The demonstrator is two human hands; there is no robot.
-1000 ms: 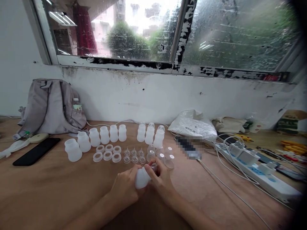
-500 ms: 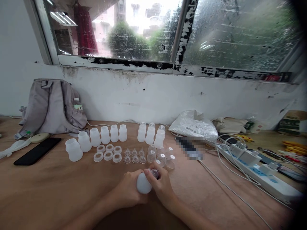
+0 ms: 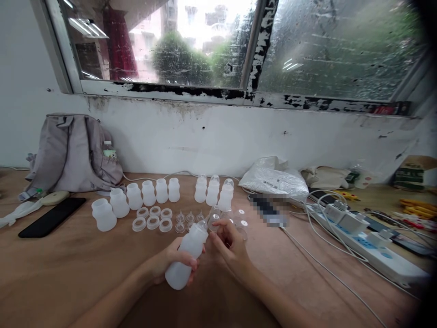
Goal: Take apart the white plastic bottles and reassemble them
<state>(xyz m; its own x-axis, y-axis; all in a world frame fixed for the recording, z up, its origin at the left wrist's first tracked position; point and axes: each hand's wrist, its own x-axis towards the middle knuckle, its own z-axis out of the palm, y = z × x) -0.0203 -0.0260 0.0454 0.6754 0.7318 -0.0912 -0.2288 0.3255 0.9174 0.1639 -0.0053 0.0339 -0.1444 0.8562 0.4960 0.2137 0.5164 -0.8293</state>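
My left hand is wrapped round a frosted white baby bottle, tilted with its top up and to the right. A ring and a clear teat sit on its neck. Just right of the teat is my right hand, fingers curled but apart, with nothing visible in them. Beyond the hands lie several white rings, clear teats and clear domed caps; my right hand partly hides the caps. Several open bottles stand behind to the left, and three capped bottles stand further right.
A black phone and a grey backpack are at the left. To the right lie a plastic bag, a partly blurred phone on a cable, and a white power strip with chargers. A wall and window stand behind.
My right hand has come off the bottle and moved slightly right, its fingers parting. My left hand has shifted left and turned the bottle, so its side and teat now show.
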